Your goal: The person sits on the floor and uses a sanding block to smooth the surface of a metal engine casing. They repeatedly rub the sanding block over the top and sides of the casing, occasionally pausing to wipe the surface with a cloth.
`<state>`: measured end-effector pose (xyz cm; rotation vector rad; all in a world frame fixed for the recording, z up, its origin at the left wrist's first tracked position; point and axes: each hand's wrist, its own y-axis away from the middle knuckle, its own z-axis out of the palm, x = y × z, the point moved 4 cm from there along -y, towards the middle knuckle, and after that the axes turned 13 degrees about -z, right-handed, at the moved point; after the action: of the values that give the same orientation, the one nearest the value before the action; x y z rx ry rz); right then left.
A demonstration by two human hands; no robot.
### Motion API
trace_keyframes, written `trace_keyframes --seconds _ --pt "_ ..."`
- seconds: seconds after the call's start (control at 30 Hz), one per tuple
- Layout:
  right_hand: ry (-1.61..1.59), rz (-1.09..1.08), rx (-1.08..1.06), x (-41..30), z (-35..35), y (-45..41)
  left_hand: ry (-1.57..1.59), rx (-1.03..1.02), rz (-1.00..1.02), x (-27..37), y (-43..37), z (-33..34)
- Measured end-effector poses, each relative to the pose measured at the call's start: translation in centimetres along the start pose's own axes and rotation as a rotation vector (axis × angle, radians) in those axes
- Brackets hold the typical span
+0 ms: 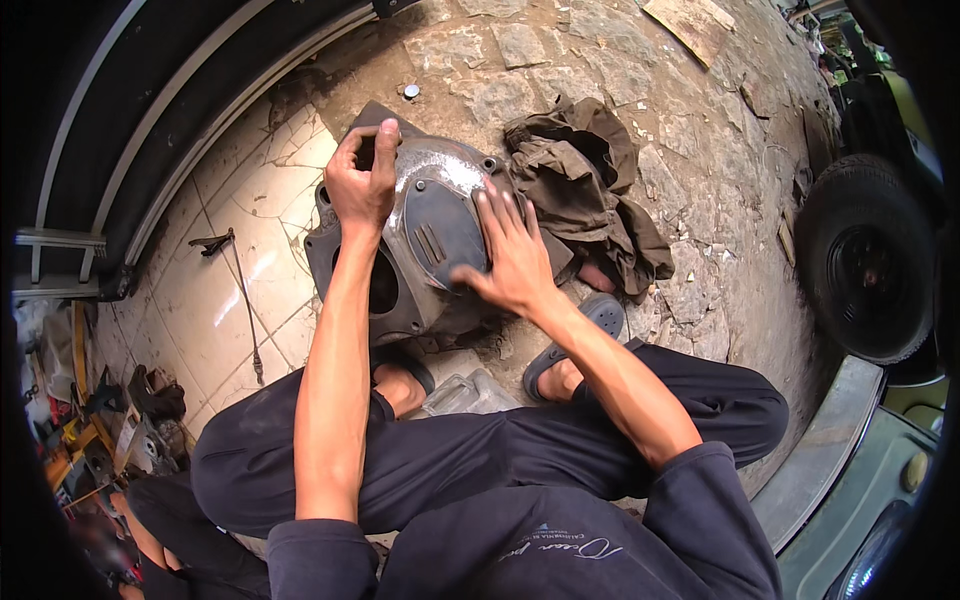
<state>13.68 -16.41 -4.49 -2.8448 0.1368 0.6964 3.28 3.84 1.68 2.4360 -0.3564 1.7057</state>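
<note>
A large grey cast-metal housing (352,296) lies on the ground between the feet, with round openings and bolt holes. On its domed top sits a dark oval cover plate (444,232) with slots and a bolt near one end. My right hand (517,247) rests flat, fingers spread, over the plate's right edge and the housing beside it. My left hand (364,176) is raised above the housing's left part, fingers curled towards the thumb with a gap between; whether it holds something small cannot be told. A crumpled brown cloth (570,172) lies against the housing's right side.
White tiles (195,300) with a thin metal rod (246,300) are at left, rough stone paving (675,150) at right. A vehicle tyre (866,262) and a metal bumper (821,457) stand at far right. Cluttered tools and another person's legs (195,540) are lower left. A clear plastic piece (469,394) lies between the feet.
</note>
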Motion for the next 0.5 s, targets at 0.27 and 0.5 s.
trace_keyframes --seconds 0.27,0.5 --pt "0.044 0.01 -0.083 0.2 0.2 1.7 0.023 -0.022 0.008 -0.5 -0.1 0.1" --pt "0.003 -0.039 -0.049 0.1 0.2 3.0 -0.004 0.0 0.025 -0.3 0.3 0.0"
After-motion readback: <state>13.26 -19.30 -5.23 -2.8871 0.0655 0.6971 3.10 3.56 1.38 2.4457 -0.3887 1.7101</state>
